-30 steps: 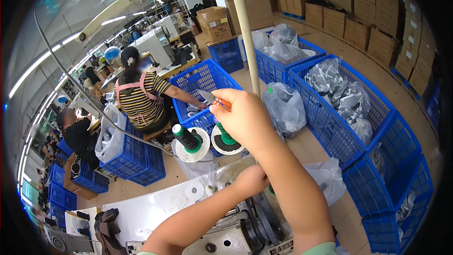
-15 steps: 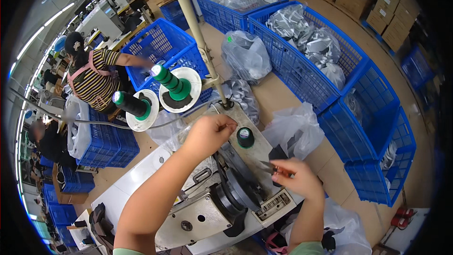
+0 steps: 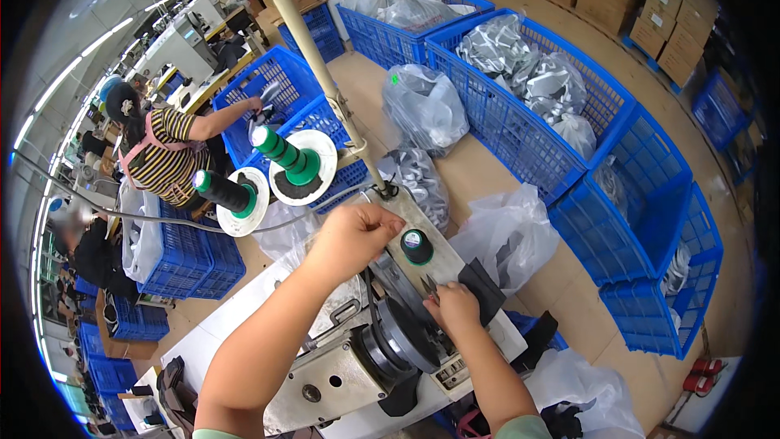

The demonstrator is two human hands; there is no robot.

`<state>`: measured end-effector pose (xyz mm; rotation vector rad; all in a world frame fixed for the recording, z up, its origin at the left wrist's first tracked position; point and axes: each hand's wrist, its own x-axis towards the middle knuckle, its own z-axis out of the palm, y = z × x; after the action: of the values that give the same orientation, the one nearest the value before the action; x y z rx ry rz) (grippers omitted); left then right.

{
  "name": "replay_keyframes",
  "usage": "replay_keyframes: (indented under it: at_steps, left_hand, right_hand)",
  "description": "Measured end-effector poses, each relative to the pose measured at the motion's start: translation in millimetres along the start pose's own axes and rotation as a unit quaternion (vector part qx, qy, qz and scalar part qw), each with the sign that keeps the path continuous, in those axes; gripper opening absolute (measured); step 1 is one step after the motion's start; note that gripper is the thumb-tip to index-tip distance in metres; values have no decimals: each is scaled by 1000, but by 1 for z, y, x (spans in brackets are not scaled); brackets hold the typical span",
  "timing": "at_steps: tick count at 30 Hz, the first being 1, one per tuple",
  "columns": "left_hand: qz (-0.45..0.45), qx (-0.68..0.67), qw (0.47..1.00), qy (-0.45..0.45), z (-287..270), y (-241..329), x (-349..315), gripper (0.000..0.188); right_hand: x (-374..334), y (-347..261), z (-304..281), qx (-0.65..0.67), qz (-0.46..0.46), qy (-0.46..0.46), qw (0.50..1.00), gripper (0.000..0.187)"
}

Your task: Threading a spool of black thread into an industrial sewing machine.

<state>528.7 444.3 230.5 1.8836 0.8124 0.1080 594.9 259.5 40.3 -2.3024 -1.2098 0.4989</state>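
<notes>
My left hand (image 3: 353, 242) is closed in a pinch above the sewing machine (image 3: 325, 386), fingertips together; whatever thin thing they hold is too small to make out. My right hand (image 3: 457, 309) grips thread snips (image 3: 429, 283), their pointed blades sticking up past the fingers beside the machine's handwheel (image 3: 406, 340). Between the hands a dark spool of thread (image 3: 417, 247) with a green rim stands on the machine's table. A black flat piece (image 3: 483, 289) lies just right of my right hand. Beyond my left hand, a green-banded cone (image 3: 286, 156) and a black thread cone (image 3: 226, 193) sit on white discs.
A slanting metal pole (image 3: 313, 57) rises from the table's far end. Blue crates (image 3: 520, 114) with bagged grey pieces line the right side. Plastic bags (image 3: 426, 106) lie on the floor. At left a person in a striped top (image 3: 166, 146) reaches into a blue crate (image 3: 313, 85).
My right hand has moved left with the snips, whose blades now point upward near the handwheel. My left hand stays pinched in nearly the same place. The person at left has raised something grey.
</notes>
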Motion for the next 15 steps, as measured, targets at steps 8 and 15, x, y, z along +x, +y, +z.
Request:
replay_keyframes:
  at_steps: [8, 15]
  left_hand:
    - [115, 122, 985, -28, 4, -9, -11, 13]
    - [94, 171, 979, -51, -2, 6, -20, 13]
  right_hand:
    - [11, -75, -100, 239, -130, 265, 925, 38]
    - [39, -72, -89, 502, -86, 43, 859, 28]
